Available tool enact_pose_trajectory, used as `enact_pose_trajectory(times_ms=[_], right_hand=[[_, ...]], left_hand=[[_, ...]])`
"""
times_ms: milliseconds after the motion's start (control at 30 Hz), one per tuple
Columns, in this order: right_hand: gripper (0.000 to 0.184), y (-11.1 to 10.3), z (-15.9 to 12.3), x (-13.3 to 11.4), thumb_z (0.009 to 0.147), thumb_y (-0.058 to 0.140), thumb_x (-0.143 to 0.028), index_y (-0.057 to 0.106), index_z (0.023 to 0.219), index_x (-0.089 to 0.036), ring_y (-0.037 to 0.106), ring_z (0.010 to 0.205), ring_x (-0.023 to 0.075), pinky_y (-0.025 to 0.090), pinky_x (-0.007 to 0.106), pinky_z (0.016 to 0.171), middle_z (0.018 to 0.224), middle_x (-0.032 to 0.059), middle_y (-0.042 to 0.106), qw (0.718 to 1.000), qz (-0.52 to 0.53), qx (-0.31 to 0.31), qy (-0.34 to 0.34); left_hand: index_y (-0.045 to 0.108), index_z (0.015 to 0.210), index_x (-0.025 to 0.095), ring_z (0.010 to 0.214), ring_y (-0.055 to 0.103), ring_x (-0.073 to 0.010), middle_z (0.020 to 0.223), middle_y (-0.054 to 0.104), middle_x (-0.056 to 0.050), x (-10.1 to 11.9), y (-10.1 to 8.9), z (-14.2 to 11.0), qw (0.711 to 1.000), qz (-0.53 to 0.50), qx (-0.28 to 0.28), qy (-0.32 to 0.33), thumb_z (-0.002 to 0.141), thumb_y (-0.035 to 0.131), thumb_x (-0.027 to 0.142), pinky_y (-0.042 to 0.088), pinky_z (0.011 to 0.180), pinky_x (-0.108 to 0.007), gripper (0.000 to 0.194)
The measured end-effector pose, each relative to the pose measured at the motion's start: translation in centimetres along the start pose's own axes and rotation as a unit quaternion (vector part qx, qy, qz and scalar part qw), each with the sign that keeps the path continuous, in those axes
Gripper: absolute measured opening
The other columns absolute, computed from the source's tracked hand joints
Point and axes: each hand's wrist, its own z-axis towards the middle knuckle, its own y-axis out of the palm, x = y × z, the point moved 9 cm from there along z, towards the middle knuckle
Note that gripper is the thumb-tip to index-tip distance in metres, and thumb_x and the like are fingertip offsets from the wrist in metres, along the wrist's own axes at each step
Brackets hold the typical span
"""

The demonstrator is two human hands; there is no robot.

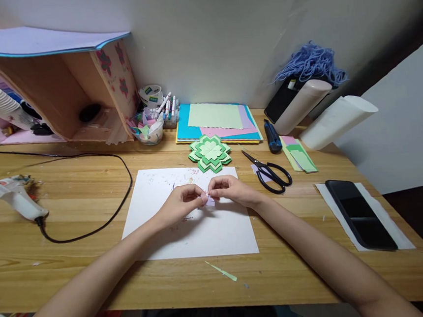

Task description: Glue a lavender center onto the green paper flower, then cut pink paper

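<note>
Both my hands meet over a white sheet of paper (152,237) marked with small coloured smudges. Between the fingertips is a small piece of light purple paper (210,202). My left hand (181,200) pinches it from the left, and my right hand (231,189) pinches its upper right side. How the piece is folded is too small to tell. Just beyond the hands lies a layered green paper flower (210,152), touching or close to the sheet's far edge. Black-handled scissors (268,171) rest right of my right hand, partly over a purple paper scrap (260,172).
A white glue gun (18,197) with a black cord lies at the left. Coloured paper sheets (215,118), a scrap cup (148,129) and a blue-black cutter (272,137) sit at the back. Paper strips (299,155) and a phone (359,214) are at the right. A cardboard box (116,88) stands back left.
</note>
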Motion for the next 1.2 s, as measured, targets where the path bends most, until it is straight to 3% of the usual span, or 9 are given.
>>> enact_pose_trajectory(times_ms=[500,833,1200], right_hand=[[0.022,0.43,-0.01,0.28,0.069,0.067,-0.035,0.063,0.075,-0.014,0.052,0.062,0.0103,0.039,0.022,0.059,0.069,0.0006,0.059,0.999,-0.035,-0.037,0.019],[0.018,0.29,-0.15,-0.07,0.073,0.064,-0.033,0.062,0.074,-0.014,0.051,0.063,0.0101,0.040,0.024,0.062,0.070,0.0000,0.058,1.000,-0.011,-0.009,-0.005],[0.022,0.31,-0.17,-0.24,0.072,0.065,-0.034,0.062,0.075,-0.012,0.051,0.062,0.0099,0.039,0.022,0.060,0.070,0.0014,0.059,0.999,-0.037,-0.013,0.005]], left_hand=[[0.059,0.074,0.014,0.062,0.053,-0.0115,0.071,0.060,-0.003,0.14,-0.10,-0.24,0.998,0.060,0.009,-0.001,0.075,0.057,0.037,0.038,0.052,-0.021,0.024],[0.060,0.078,0.014,0.070,0.055,-0.0139,0.078,0.061,-0.005,0.24,-0.03,0.10,0.999,0.045,0.001,0.025,0.079,0.053,0.038,0.042,0.065,-0.024,0.025],[0.060,0.079,0.014,0.071,0.054,-0.0138,0.078,0.061,-0.004,0.10,-0.37,0.08,0.998,0.062,0.010,0.016,0.079,0.053,0.038,0.040,0.063,-0.024,0.026]])
